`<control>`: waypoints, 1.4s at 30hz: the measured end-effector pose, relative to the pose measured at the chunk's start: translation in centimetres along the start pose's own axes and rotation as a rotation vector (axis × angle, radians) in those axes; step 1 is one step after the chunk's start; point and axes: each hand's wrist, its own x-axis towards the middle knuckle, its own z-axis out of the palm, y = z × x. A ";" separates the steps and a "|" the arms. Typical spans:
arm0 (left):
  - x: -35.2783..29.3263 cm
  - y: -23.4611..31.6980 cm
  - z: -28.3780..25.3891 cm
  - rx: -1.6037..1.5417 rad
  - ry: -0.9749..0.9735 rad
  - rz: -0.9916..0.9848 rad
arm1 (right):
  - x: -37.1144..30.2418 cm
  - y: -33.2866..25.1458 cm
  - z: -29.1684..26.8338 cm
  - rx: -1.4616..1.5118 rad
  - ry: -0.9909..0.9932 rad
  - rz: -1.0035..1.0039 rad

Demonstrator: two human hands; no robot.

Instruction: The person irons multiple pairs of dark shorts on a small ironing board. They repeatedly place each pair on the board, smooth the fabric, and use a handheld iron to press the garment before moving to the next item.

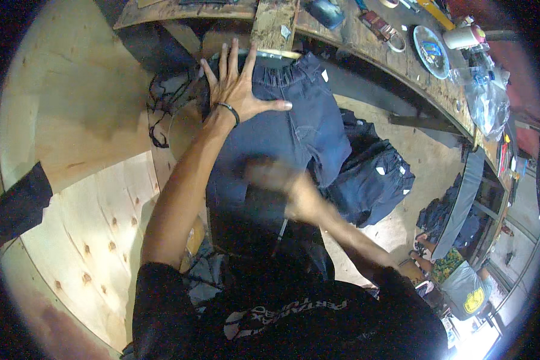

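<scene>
Dark blue trousers with a gathered elastic waistband [276,76] lie spread in front of me, waist end away from me. My left hand [239,93], with a black band at the wrist, presses flat on their upper left part, its fingers spread wide. Motion smears my right hand [285,183] over the lower part of the trousers [264,141]. Its fingers cannot be made out, nor whether they hold anything. A small white tag [324,75] shows at the right end of the waistband.
More dark garments [378,177] lie in a pile to the right. A worn wooden bench [396,69] runs along the far side, bearing a round dish [431,53], a thread cone [464,37] and a clear plastic bag [486,105]. Plywood panels [72,90] stand at left. Another person [462,288] sits at lower right.
</scene>
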 end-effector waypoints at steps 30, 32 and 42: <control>-15.0 -5.2 0.1 -0.983 0.061 -0.358 | 8.6 2.7 -7.8 -0.019 1.151 0.548; -18.4 -5.4 2.0 -0.966 -0.036 -0.360 | 6.4 6.9 -4.5 0.013 1.257 0.582; -46.9 -0.5 -7.7 -1.016 -0.678 -0.331 | -11.3 -12.8 15.5 0.429 1.081 0.930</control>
